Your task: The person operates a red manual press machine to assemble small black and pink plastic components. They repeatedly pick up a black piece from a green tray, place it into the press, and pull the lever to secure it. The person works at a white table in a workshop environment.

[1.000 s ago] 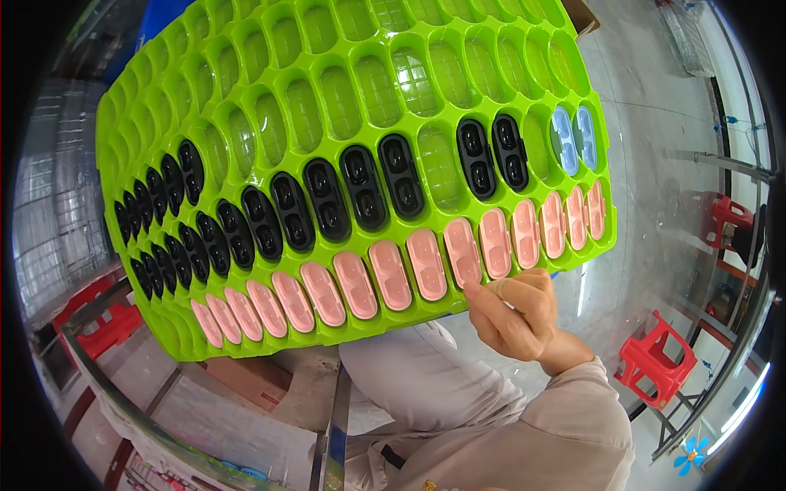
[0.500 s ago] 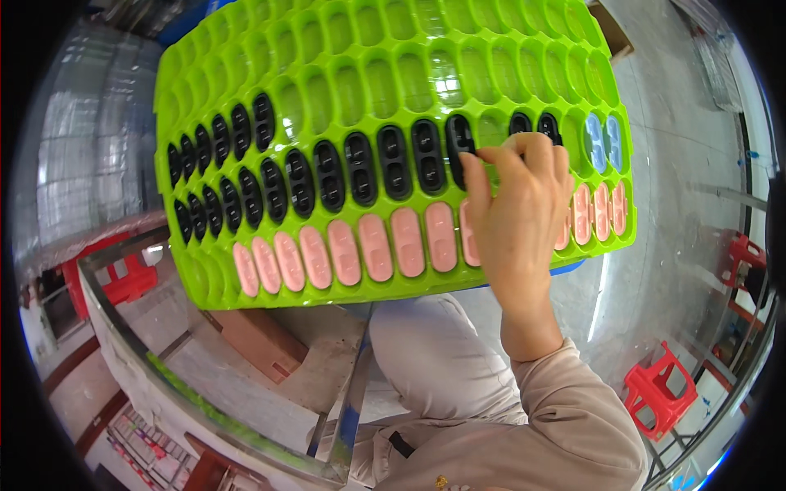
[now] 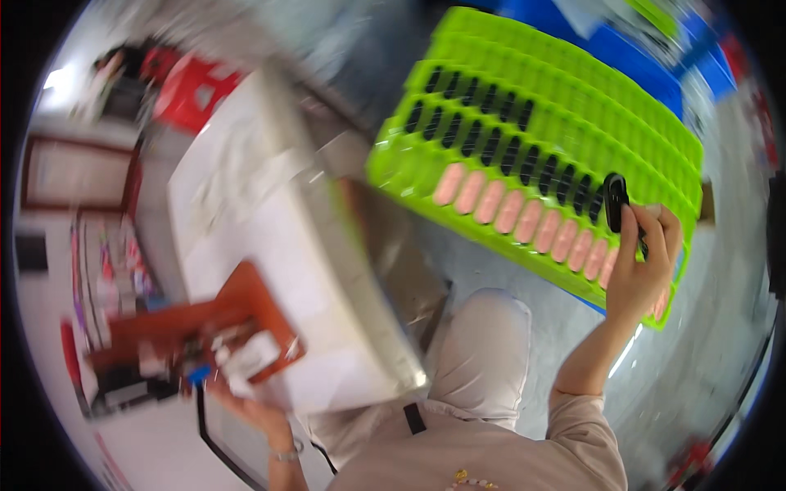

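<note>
- Currently, a black case (image 3: 614,200) is pinched between the thumb and fingers of the right hand (image 3: 647,274), above the green tray (image 3: 391,173); grip nearly closed.
- Pink cases (image 3: 528,221) and other black cases (image 3: 509,155) are seated in tray rows.
- Left hand (image 3: 252,411) is placed near the brown box (image 3: 266,299) on the table (image 3: 246,221); grip blurred, can't be told.
</note>
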`<state>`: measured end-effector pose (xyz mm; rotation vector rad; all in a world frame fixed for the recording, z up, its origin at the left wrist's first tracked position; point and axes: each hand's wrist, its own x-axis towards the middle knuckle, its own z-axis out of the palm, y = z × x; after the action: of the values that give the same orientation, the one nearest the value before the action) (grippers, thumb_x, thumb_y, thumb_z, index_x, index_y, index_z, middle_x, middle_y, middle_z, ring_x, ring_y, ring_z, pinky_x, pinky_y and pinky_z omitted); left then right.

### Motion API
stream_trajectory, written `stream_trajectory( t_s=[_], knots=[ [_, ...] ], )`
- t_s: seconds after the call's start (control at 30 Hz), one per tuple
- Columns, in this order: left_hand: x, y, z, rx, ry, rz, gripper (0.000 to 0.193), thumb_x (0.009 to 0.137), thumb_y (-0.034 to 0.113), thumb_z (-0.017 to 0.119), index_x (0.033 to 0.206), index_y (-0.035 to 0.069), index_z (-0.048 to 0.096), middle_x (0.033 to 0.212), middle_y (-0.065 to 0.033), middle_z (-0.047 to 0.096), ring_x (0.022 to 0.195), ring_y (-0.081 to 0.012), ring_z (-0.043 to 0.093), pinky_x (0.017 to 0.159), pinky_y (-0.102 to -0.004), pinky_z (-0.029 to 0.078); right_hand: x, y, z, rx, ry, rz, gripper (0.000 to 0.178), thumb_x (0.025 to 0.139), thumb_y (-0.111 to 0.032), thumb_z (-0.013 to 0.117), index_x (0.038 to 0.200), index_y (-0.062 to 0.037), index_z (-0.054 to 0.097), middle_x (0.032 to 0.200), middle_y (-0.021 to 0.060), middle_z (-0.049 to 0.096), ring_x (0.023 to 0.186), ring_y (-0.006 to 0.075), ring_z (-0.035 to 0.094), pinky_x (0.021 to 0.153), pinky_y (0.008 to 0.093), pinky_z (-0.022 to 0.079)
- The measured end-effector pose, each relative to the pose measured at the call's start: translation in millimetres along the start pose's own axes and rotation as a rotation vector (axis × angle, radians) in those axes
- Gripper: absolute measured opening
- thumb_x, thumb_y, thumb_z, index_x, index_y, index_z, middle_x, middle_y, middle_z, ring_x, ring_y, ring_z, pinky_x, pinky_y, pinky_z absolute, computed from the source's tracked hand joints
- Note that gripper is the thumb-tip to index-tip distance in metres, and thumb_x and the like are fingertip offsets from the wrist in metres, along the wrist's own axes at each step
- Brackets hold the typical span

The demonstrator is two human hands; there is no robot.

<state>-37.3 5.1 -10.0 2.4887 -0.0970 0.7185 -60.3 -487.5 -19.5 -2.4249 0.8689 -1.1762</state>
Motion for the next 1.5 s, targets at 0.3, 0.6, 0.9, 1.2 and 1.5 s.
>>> stream_trajectory(
  t_s=[0.3, 0.6, 0.9, 1.2, 1.5],
  knots=[
    [13.8, 2.2, 1.6, -0.322, -0.092, 0.1, 0.085, 0.068, 0.025, 0.085, 0.137, 0.004, 0.04, 0.14, -0.0183, 0.039, 0.13, -0.0332, 0.036, 0.108, -0.0403, 0.03, -40.0, -216.9, 23.0, 0.901, -0.832, -0.774, 0.013, 0.074, 0.002, 0.072, 0.085, -0.0003, 0.066, 0.09, 0.011, 0.061, 0.083, 0.0289, 0.059, 0.073, 0.0363, 0.048],
    [52.6, 7.5, -12.1, -0.386, -0.36, 0.102, 0.055, 0.064, 0.033, 0.088, 0.1, -0.001, 0.064, 0.113, -0.0119, 0.053, 0.105, -0.0272, 0.04, 0.089, -0.0366, 0.037, -80.7, -284.3, 37.9, 0.838, -1.013, -0.868, 0.009, 0.077, -0.002, 0.072, 0.084, 0.0013, 0.068, 0.089, 0.0094, 0.062, 0.079, 0.0254, 0.059, 0.069, 0.0344, 0.048],
    [74.6, -14.8, 1.1, -0.513, -0.294, 0.204, 0.036, 0.068, 0.026, 0.085, 0.092, 0.004, 0.069, 0.097, -0.0056, 0.057, 0.096, -0.0238, 0.045, 0.081, -0.034, 0.04, -103.3, -288.2, 39.1, 0.837, -1.071, -0.467, 0.018, 0.079, -0.003, 0.072, 0.095, 0.0026, 0.067, 0.095, 0.0087, 0.06, 0.072, 0.0168, 0.057, 0.064, 0.0275, 0.047],
    [70.0, -17.6, 0.6, -0.575, -0.317, 0.206, 0.039, 0.07, 0.022, 0.083, 0.101, 0.006, 0.066, 0.101, -0.0076, 0.057, 0.097, -0.0261, 0.048, 0.081, -0.0362, 0.042, -113.3, -281.3, 29.8, 0.766, -1.047, -0.521, 0.025, 0.08, -0.003, 0.072, 0.104, -0.001, 0.067, 0.11, 0.0084, 0.059, 0.083, 0.0171, 0.058, 0.07, 0.0291, 0.049],
    [65.3, -21.6, 7.2, -0.613, -0.272, 0.257, 0.039, 0.068, 0.019, 0.082, 0.102, 0.007, 0.065, 0.097, -0.0088, 0.059, 0.094, -0.03, 0.052, 0.083, -0.04, 0.041, -53.8, -288.3, 8.9, 0.824, -0.798, -0.226, 0.017, 0.089, -0.01, 0.065, 0.103, -0.0005, 0.069, 0.104, 0.0059, 0.068, 0.087, 0.0123, 0.061, 0.078, 0.0265, 0.048]
  ],
)
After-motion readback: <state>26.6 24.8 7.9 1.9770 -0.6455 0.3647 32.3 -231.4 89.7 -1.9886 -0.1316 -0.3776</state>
